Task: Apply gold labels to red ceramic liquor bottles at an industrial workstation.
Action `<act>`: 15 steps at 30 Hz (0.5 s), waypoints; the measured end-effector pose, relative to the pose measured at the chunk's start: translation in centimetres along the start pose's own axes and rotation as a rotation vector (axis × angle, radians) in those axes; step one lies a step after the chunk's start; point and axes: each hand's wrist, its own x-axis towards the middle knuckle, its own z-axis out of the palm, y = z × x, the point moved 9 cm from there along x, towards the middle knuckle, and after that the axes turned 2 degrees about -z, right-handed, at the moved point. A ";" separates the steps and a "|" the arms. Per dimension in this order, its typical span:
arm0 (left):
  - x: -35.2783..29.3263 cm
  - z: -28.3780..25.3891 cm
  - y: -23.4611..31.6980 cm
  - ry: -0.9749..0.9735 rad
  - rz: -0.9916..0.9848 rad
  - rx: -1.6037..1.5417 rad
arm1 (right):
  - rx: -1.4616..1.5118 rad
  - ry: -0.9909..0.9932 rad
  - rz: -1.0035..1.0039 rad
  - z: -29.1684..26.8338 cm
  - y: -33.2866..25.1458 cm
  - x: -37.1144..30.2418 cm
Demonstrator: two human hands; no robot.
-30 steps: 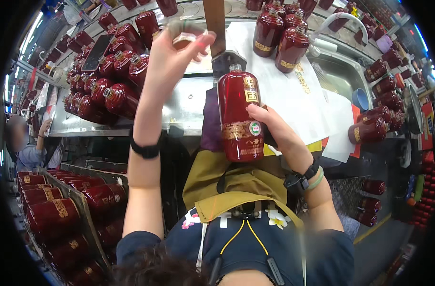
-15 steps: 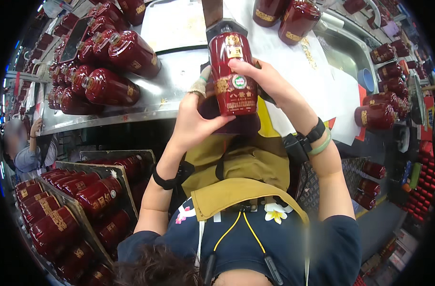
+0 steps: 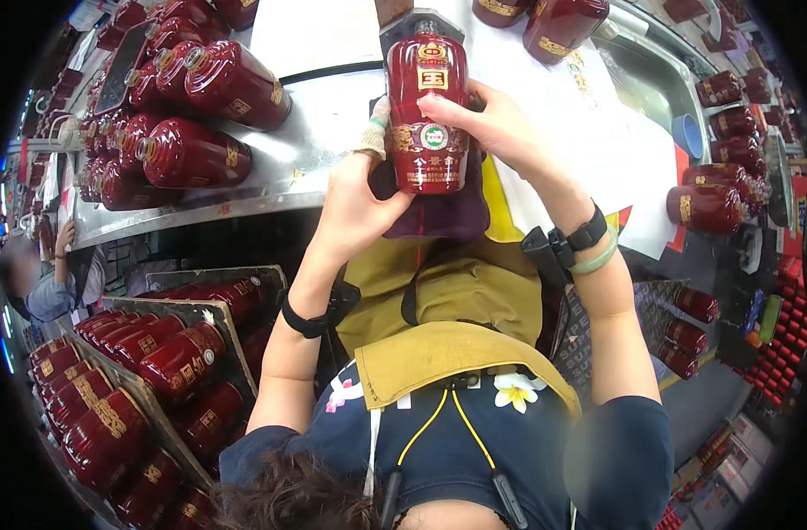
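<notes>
We hold a dark red bottle (image 3: 427, 115) upright above the steel tabletop (image 3: 324, 115). Left hand (image 3: 361, 199) fingers clamped on its lower left side; right hand (image 3: 487, 124) fingers clamped across its front.

this looked like a bottling or packing workshop: dozens of identical dark red bottles (image 3: 191, 150) lay in rows on a steel bench (image 3: 306, 150), more filled slanted trays (image 3: 169, 353) down the left, and red caps (image 3: 788, 344) were stacked at the right. another worker (image 3: 45, 283) stood along the line.
</notes>
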 end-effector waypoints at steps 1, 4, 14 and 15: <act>-0.2 0.0 -0.1 0.000 -0.003 0.001 | 0.002 -0.001 0.002 0.1 0.2 0.1; -0.5 -0.5 0.4 0.054 0.069 0.278 | -0.004 0.003 -0.047 0.1 0.3 0.2; 0.1 -0.7 0.2 0.077 0.085 0.249 | -0.195 0.302 -0.111 -6.1 0.7 -5.7; 0.4 -0.5 0.3 0.068 0.100 0.238 | -0.227 0.333 -0.086 -7.4 1.2 -7.1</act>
